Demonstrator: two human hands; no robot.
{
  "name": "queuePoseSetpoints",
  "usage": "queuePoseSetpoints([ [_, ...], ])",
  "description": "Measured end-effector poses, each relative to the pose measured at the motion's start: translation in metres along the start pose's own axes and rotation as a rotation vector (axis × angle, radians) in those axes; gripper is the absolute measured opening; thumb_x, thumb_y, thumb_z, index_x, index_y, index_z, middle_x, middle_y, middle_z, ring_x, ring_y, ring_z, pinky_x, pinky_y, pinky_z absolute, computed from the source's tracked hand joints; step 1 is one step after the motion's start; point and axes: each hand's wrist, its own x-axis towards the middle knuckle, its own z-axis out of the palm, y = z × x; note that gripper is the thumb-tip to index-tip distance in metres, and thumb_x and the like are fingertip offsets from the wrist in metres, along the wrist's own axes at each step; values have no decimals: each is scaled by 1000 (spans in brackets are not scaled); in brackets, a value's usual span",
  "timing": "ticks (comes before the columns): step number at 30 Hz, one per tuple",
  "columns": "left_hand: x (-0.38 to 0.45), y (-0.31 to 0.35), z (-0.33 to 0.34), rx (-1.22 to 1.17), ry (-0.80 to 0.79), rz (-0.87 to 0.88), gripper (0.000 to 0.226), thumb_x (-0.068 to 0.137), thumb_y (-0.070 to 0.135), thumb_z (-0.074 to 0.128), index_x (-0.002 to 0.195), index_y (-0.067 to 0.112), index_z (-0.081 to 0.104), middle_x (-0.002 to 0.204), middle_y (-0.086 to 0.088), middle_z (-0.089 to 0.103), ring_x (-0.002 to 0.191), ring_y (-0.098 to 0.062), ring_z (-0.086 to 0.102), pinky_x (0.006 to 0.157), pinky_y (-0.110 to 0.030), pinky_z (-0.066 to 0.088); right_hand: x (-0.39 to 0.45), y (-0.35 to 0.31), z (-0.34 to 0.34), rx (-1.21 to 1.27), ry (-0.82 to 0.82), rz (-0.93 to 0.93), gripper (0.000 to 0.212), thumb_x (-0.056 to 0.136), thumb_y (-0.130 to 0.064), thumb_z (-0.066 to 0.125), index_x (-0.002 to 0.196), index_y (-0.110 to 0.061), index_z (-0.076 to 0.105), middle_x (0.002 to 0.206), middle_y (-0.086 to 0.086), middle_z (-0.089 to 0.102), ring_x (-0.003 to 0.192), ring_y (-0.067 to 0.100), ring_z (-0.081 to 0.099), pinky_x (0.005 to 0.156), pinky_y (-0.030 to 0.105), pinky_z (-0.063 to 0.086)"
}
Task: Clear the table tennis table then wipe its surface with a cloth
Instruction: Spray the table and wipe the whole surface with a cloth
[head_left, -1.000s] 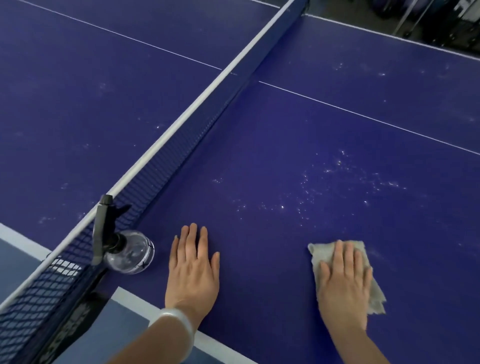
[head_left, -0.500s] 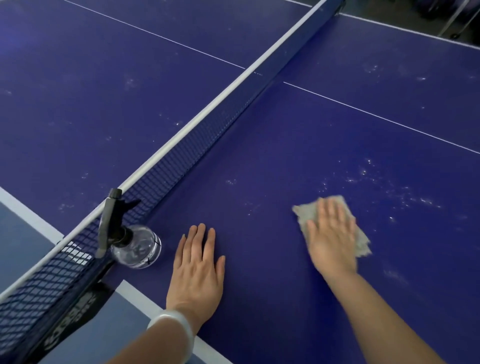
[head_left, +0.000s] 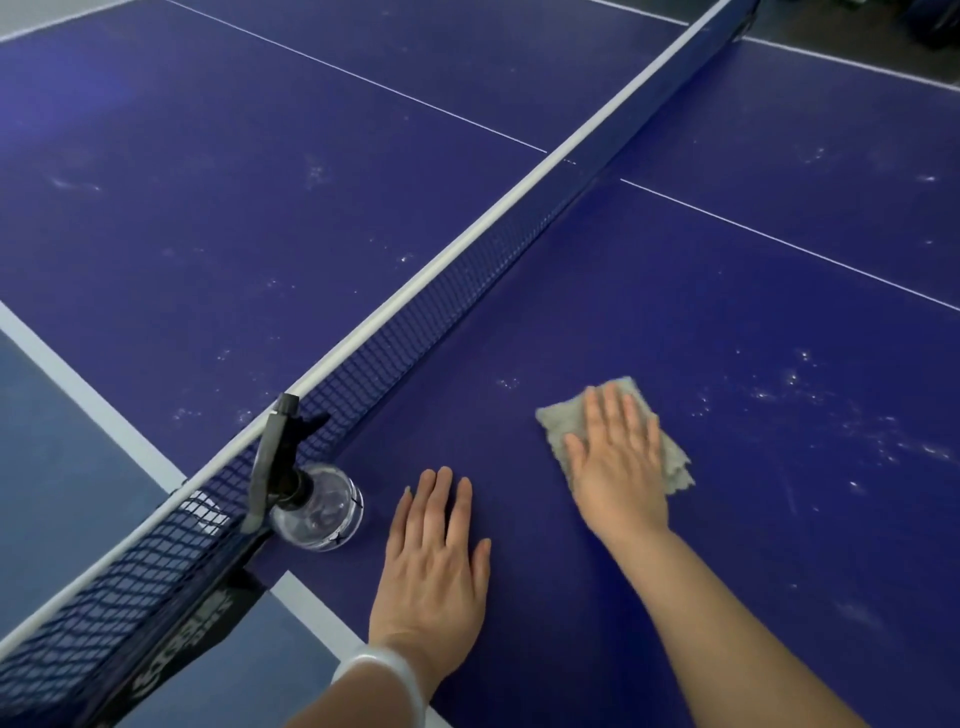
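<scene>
Blue table (head_left: 701, 322) fills nearly the whole view, crossed by white lines and split by a dark net (head_left: 467, 291) that runs from the near left to the far right.

On the near half, right of the net, the right hand (head_left: 618, 467) lies flat on a grey cloth (head_left: 558, 421) — fingers straight and together, palm pressing down, nothing curled or pinched. The cloth sits under that palm, with a corner showing beyond the fingertips on the far side and a ragged edge showing at the right. It looks thin, soft and limp, folded into a small pad; it should weigh next to nothing and will bunch or slide out if pushed only by the fingertips. A flat palm over its middle, as now, seems the sound way to drive it; to lift it, a pinch at the loose right edge would do.

Left of it the left hand (head_left: 434, 566) rests open on the table, fingers straight, holding nothing — a brace, by the look of it. A pale band circles that wrist.

Further left, beside the net's near end, stands a clear spray bottle (head_left: 317, 506) with a dark trigger head, probably light and easily tipped.

Pale speckles and smears mark the surface to the right of the cloth, so wiping there seems not yet done.
</scene>
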Motion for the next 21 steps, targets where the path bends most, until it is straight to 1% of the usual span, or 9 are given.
queuePoseSetpoints([
  [2, 0, 0, 0, -8, -11, 0, 59, 96, 40, 30, 142, 8, 46, 150, -13, 41, 143, -27, 32, 113, -45, 21, -18, 20, -2, 12, 59, 164, 68, 96, -48, -4, 155, -14, 3, 163, 6, 4, 150, 21, -3, 122, 47, 4],
  [3, 1, 0, 0, -14, -17, 1, 59, 96, 40, 31, 142, 8, 45, 150, -13, 40, 143, -27, 31, 113, -45, 21, -30, 20, -3, 16, 62, 190, 68, 97, -47, -2, 154, -12, 7, 162, 7, 7, 150, 22, 1, 122, 48, 7],
  [5, 0, 0, 1, -22, -23, 0, 59, 96, 40, 31, 143, 8, 44, 152, -13, 38, 144, -27, 29, 113, -45, 20, -49, 2, -1, 19, 52, 113, 66, 100, -45, 5, 154, -8, 14, 161, 11, 13, 150, 26, 9, 121, 49, 11],
  [7, 0, 0, 0, -31, -26, 1, 59, 96, 40, 32, 144, 8, 44, 152, -13, 37, 144, -27, 29, 113, -45, 20, -44, -23, 4, 22, 43, -36, 63, 101, -43, 8, 153, -9, 17, 161, 11, 16, 149, 25, 11, 120, 48, 11],
  [10, 0, 0, -2, -43, -27, 0, 58, 96, 39, 32, 143, 8, 44, 152, -13, 38, 144, -27, 30, 113, -45, 20, 13, -44, -3, 9, 7, -119, 61, 100, -43, 3, 154, -15, 1, 163, 7, 5, 150, 21, -1, 121, 46, 1],
  [13, 0, 0, 1, -44, -22, -2, 58, 96, 40, 32, 144, 9, 43, 153, -13, 37, 145, -27, 28, 114, -44, 19, 84, -51, -12, 36, -73, 61, 62, 102, -45, 10, 154, -18, -8, 163, 4, -10, 149, 21, -13, 120, 47, -8],
  [15, 0, 0, 1, -41, -26, -6, 58, 97, 40, 31, 145, 9, 42, 153, -12, 36, 145, -26, 27, 114, -44, 18, 118, -65, -20, 68, -141, 108, 62, 103, -46, 13, 154, -19, -9, 162, 3, -14, 148, 21, -16, 119, 47, -11],
  [17, 0, 0, 0, -40, -23, -8, 58, 97, 40, 30, 145, 9, 42, 153, -13, 36, 145, -26, 28, 114, -44, 18, 134, -84, -23, 94, -194, 13, 61, 103, -47, 13, 155, -22, -9, 162, 3, -15, 148, 22, -19, 119, 47, -13],
  [21, 0, 1, 1, -38, -13, -6, 58, 97, 40, 29, 144, 9, 42, 152, -13, 37, 144, -27, 29, 114, -44, 19, 106, -111, -28, 95, -241, -359, 57, 104, -46, 14, 155, -30, -4, 162, -1, -14, 147, 18, -19, 119, 45, -14],
])
